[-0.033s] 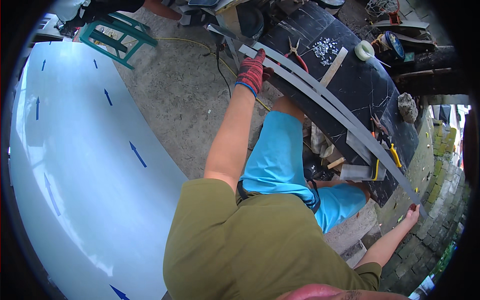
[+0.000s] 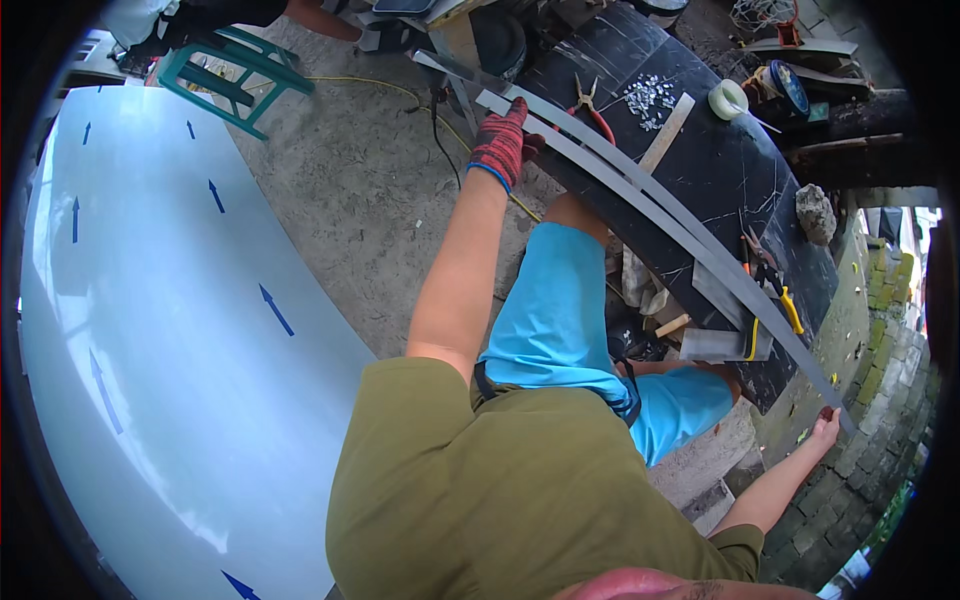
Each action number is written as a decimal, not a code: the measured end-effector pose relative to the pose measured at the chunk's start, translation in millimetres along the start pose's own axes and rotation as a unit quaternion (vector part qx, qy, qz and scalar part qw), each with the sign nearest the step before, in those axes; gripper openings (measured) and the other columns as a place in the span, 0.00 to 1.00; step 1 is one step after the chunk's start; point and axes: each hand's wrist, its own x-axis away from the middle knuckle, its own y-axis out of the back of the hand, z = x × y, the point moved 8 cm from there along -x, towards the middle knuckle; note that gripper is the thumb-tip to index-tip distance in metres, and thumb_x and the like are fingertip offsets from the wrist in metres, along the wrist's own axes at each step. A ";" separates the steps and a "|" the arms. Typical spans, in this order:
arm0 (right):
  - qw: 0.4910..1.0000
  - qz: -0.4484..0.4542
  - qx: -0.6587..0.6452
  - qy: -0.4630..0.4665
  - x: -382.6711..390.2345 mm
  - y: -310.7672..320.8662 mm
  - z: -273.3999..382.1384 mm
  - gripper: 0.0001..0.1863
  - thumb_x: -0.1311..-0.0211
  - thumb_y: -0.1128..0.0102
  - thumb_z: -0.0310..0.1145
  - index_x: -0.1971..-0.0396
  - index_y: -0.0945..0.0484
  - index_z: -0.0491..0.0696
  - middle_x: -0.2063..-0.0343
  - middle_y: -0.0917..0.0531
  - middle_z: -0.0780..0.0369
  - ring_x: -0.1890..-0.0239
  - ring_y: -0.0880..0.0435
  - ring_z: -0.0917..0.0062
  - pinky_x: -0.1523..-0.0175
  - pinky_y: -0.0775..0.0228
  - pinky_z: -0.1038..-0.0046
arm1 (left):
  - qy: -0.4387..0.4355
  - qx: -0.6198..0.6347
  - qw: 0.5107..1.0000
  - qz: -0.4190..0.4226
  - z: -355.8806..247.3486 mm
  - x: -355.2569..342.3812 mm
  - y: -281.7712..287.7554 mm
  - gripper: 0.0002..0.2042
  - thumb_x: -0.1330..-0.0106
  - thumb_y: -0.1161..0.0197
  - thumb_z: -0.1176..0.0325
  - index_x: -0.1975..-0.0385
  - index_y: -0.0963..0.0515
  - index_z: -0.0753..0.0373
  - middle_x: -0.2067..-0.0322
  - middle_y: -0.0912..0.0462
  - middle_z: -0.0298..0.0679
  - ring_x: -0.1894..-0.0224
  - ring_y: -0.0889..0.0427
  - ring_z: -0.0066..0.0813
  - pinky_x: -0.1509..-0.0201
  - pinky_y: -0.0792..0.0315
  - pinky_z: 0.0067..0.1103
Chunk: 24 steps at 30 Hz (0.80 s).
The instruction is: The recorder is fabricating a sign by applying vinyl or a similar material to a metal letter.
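Observation:
My left hand (image 2: 499, 146), in a red and black knit glove, is closed on a long flat grey strip (image 2: 640, 198) close to its left end. My bare right hand (image 2: 826, 426) pinches the right end, beyond the table's corner. A second grey strip (image 2: 590, 137) runs beside it, and the two meet or overlap toward the right. Both lie across the front of a black marbled tabletop (image 2: 715, 190). Behind the strips lie red-handled pliers (image 2: 590, 105), a pile of small shiny pieces (image 2: 650, 100) and a flat pale bar (image 2: 667, 133).
Yellow-handled snips (image 2: 790, 308), a clear plastic-looking piece (image 2: 710, 345), a tape roll (image 2: 728, 100) and a rough stone (image 2: 815, 215) are on the table's right side. To my left stretches a large glossy white sheet (image 2: 180, 320) with blue arrows. A green stool (image 2: 240, 75) and another person's gloved hand (image 2: 385, 40) are beyond.

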 end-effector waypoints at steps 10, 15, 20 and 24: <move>0.999 0.027 -0.001 -0.019 -10.1 4.0 -22.4 0.11 0.29 0.31 0.29 0.56 0.20 0.40 0.65 0.16 0.58 0.64 0.16 0.69 0.53 0.18 0.67 | 0.075 -0.045 0.995 -0.042 -1.9 -13.2 12.3 0.19 0.27 0.31 0.50 0.51 0.26 0.58 0.69 0.17 0.40 0.72 0.14 0.31 0.82 0.32 0.19; 1.000 0.002 -0.008 -0.020 -8.2 19.3 -21.6 0.13 0.30 0.30 0.29 0.53 0.21 0.39 0.63 0.16 0.58 0.63 0.16 0.68 0.52 0.18 0.67 | 0.064 -0.033 0.997 -0.020 -3.1 -9.3 0.1 0.17 0.29 0.29 0.51 0.57 0.23 0.57 0.70 0.19 0.39 0.73 0.17 0.29 0.82 0.33 0.19; 1.000 0.004 0.017 -0.025 -9.3 12.5 -25.3 0.13 0.30 0.30 0.28 0.52 0.21 0.39 0.62 0.17 0.58 0.62 0.17 0.68 0.52 0.19 0.67 | 0.076 -0.010 0.997 -0.021 -1.1 -13.7 6.6 0.16 0.30 0.28 0.52 0.59 0.22 0.57 0.70 0.20 0.38 0.74 0.19 0.29 0.81 0.32 0.19; 1.000 -0.006 0.006 -0.024 -7.4 15.4 -29.6 0.13 0.29 0.31 0.29 0.52 0.21 0.39 0.62 0.17 0.58 0.61 0.17 0.68 0.51 0.19 0.67 | 0.079 -0.005 0.997 -0.015 -1.2 -13.7 5.1 0.15 0.30 0.29 0.52 0.59 0.22 0.57 0.70 0.20 0.37 0.73 0.19 0.29 0.80 0.30 0.20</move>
